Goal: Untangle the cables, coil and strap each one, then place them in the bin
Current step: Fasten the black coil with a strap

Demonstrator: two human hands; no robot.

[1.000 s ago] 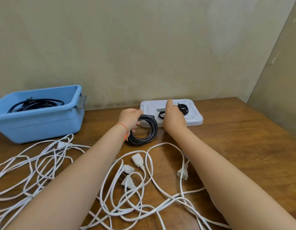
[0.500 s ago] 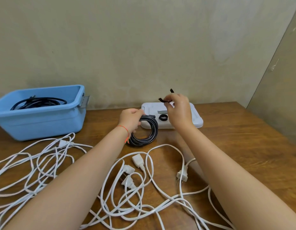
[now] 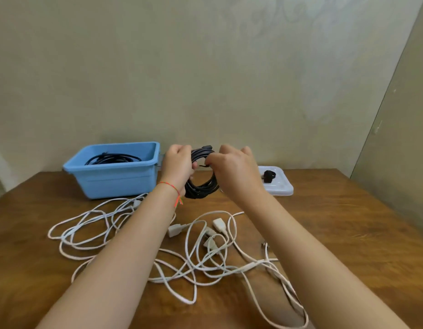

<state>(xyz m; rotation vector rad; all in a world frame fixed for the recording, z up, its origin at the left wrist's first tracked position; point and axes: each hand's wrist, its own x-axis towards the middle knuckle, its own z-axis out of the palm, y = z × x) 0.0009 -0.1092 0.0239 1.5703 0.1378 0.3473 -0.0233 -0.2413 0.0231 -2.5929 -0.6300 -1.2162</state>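
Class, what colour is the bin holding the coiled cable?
Light blue bin, seen in the head view.

Wooden table (image 3: 336,233), beige wall (image 3: 205,79) behind.

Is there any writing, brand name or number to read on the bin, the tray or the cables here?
None: no readable text shows anywhere.
The blue bin: plain wall, no label.
The white tray: no print visible.
The black cable coil and white cables: any marking on the plugs is too small to tell.
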